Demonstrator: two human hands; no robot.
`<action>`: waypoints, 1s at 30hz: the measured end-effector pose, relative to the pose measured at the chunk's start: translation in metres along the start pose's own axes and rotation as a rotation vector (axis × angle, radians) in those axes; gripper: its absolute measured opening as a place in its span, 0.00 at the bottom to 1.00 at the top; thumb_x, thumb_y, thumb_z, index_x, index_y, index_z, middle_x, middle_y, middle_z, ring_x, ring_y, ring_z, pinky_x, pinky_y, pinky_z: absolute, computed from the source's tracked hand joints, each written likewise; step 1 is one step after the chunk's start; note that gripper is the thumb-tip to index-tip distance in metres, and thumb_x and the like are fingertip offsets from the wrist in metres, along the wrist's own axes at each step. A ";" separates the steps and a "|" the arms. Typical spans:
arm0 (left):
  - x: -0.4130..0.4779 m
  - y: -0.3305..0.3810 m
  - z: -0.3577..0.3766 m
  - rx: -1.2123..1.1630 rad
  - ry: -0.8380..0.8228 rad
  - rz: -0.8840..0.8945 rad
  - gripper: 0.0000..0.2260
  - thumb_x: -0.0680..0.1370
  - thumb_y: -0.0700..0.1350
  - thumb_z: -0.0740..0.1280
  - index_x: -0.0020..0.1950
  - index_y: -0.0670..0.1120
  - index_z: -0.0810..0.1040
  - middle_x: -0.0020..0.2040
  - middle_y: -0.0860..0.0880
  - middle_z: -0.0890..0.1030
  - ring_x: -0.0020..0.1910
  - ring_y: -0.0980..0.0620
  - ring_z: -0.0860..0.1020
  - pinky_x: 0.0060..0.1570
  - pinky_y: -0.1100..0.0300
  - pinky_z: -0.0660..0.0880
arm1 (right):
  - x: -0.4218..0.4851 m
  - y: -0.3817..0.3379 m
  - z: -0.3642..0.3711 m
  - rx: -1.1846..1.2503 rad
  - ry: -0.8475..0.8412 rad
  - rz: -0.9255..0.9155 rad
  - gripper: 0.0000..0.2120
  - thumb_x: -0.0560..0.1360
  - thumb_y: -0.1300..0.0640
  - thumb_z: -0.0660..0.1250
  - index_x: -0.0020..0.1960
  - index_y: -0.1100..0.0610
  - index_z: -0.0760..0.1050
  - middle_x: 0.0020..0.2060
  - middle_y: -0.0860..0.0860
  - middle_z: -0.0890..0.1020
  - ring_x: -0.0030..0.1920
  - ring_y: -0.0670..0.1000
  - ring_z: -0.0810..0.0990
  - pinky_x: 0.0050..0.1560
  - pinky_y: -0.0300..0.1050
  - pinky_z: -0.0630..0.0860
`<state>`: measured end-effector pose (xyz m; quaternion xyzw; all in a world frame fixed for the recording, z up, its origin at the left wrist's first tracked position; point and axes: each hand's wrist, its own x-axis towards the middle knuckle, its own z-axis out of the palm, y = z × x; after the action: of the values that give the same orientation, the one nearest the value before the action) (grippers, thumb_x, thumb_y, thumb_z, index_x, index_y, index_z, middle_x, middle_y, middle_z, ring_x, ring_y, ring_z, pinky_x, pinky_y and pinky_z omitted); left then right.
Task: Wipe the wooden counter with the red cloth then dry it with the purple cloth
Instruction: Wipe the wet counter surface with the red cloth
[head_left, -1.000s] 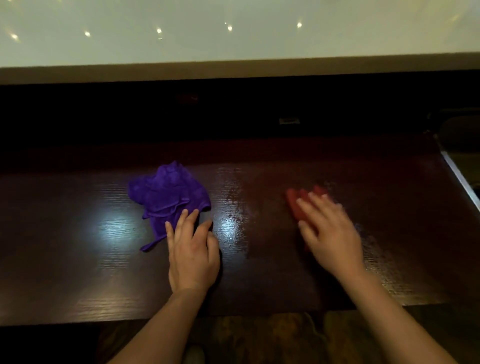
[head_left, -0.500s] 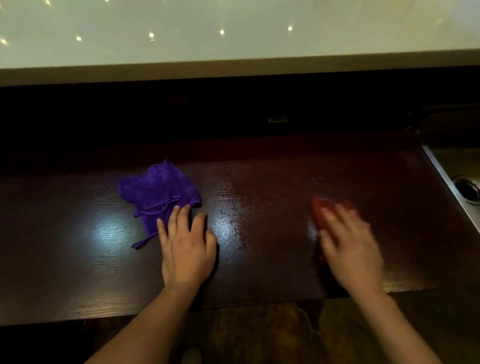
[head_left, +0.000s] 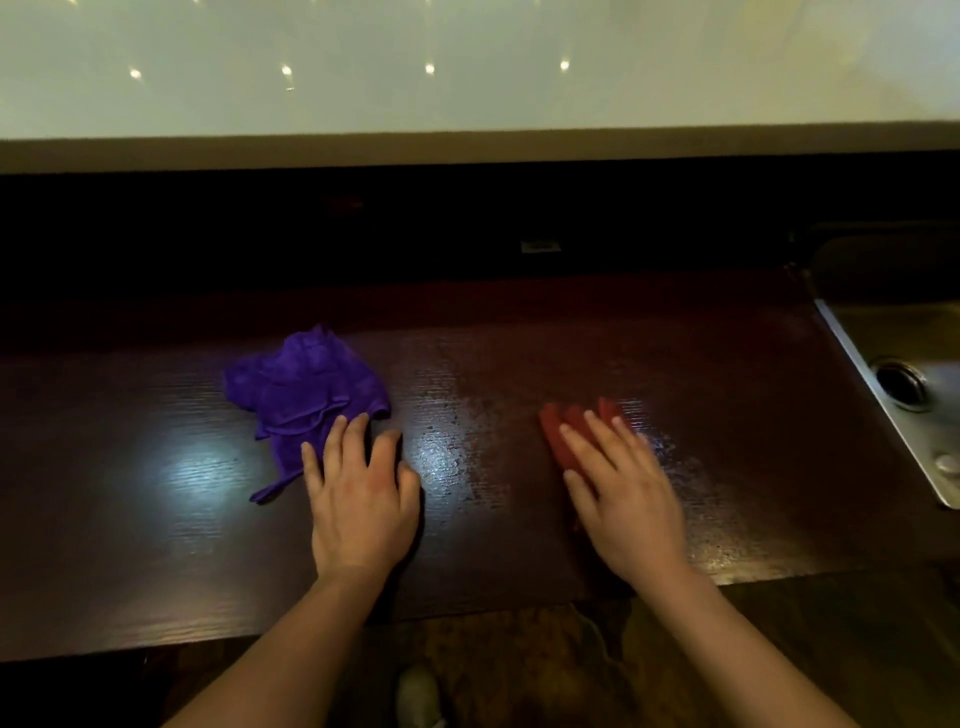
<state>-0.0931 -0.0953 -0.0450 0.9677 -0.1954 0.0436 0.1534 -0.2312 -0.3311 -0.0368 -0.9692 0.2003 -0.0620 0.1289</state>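
Red cloth (head_left: 558, 434) lies on the wooden counter (head_left: 727, 415) right of the middle, and most of it is hidden under the right hand (head_left: 626, 499); only a few reddish folds show beyond and to the left of the fingertips, dim against the dark wood. That hand lies flat on the cloth, palm down, with the fingers (head_left: 597, 447) stretched out and slightly spread, pressing rather than gripping; whether the thumb hooks any fabric cannot be told. Around it and toward the middle, the wood carries a speckled, wet-looking sheen. The purple cloth (head_left: 306, 387) sits crumpled to the left, with a thin tail trailing toward the near edge. The left hand (head_left: 361, 501) rests flat on the counter just beside it, fingers extended and a little apart; the tips of the two longest fingers overlap the cloth's near edge, but nothing is gripped. A bright patch of reflected light lies on the wood left of that hand. At the far right a metal sink (head_left: 893, 415) with a round drain is cut off by the frame. The back of the counter runs into deep shadow, where little can be made out except a small pale rectangle (head_left: 540, 246). Both forearms leave the picture at the bottom.
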 end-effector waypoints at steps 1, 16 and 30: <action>-0.001 0.001 0.000 0.012 -0.010 0.003 0.18 0.76 0.51 0.55 0.61 0.48 0.75 0.69 0.40 0.72 0.73 0.40 0.64 0.73 0.34 0.53 | 0.012 -0.003 -0.001 0.002 0.006 0.113 0.23 0.80 0.46 0.60 0.75 0.44 0.65 0.76 0.49 0.66 0.77 0.56 0.60 0.76 0.58 0.58; -0.001 -0.002 -0.007 -0.020 -0.095 0.004 0.19 0.73 0.50 0.59 0.63 0.49 0.76 0.70 0.40 0.73 0.74 0.40 0.65 0.72 0.33 0.56 | 0.137 -0.119 0.039 0.053 -0.046 -0.023 0.25 0.78 0.47 0.60 0.74 0.43 0.65 0.76 0.49 0.65 0.76 0.57 0.60 0.76 0.58 0.55; -0.014 -0.078 -0.041 0.103 -0.215 0.272 0.24 0.74 0.52 0.59 0.71 0.55 0.72 0.76 0.49 0.67 0.77 0.41 0.59 0.71 0.31 0.55 | 0.079 -0.112 0.025 0.024 -0.102 -0.052 0.26 0.77 0.49 0.64 0.75 0.44 0.65 0.77 0.48 0.64 0.77 0.58 0.60 0.76 0.59 0.57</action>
<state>-0.0765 -0.0092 -0.0302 0.9380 -0.3371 -0.0296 0.0747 -0.1128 -0.2583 -0.0243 -0.9744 0.1674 -0.0181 0.1490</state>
